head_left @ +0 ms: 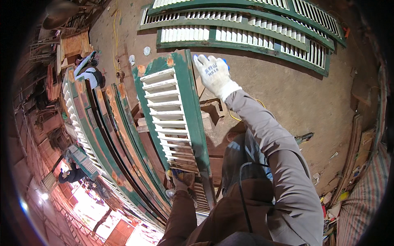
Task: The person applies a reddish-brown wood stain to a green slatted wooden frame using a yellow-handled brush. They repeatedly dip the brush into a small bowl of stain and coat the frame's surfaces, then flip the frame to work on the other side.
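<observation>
A green louvred shutter (197,135) with white slats is propped up in front of me, its far end scuffed to bare wood. My right hand (213,76), in a white glove with blue on its finger side, is just right of the shutter's far end. Its fingers are loosely bent and apart, and nothing shows in them. Low on the shutter, my left hand (180,183) is closed on its near part among the slats; shadow hides part of the fingers. A small yellow patch shows beside that hand.
Several green shutters (242,43) lie on the floor (262,88) ahead. Worn green and brown frames (119,147) stand close on my left. Wooden blocks (209,117) and a yellow cord (234,117) are beside the shutter. Co-workers (91,76) are farther left. Striped cloth (365,197) hangs at right.
</observation>
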A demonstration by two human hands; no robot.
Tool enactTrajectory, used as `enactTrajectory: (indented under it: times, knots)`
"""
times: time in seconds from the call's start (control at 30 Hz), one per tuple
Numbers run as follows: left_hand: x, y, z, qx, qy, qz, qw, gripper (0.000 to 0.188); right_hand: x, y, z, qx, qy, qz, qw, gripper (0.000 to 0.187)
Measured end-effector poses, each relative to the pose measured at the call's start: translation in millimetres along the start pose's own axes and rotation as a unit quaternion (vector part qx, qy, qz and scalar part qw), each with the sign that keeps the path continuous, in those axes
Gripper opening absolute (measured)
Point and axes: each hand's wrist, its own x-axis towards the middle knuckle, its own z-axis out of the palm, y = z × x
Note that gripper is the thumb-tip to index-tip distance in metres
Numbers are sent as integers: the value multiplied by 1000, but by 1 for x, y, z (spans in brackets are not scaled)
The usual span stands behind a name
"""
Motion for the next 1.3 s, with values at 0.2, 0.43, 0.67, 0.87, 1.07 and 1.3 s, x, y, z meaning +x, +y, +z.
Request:
enactTrajectory:
  times: [0.2, 0.43, 0.67, 0.87, 1.07, 1.3]
  knots:
    - [1, 3, 8, -8, -23, 16, 1000, 53, 10, -10, 6, -29, -105, -36, 993, 40]
    - [-3, -2, 3, 1, -34, 22, 999, 57, -10, 17, 11, 213, -31, 48, 975, 44]
    - [31, -3, -25, -2, -51, 29, 998, 64, -6, -1, 33, 284, -7, 76, 956, 51]
    - [33, -14, -11, -57, -105, 39, 992, 59, 2, 14, 9, 220, -72, 44, 972, 55]
    - [55, -21, -22, -63, -21, 28, 997, 53, -15, 2, 9, 173, -133, -19, 976, 51]
    - [57, -26, -53, -54, 28, 170, 984, 56, -37, -34, 1, 301, -63, 91, 947, 38]
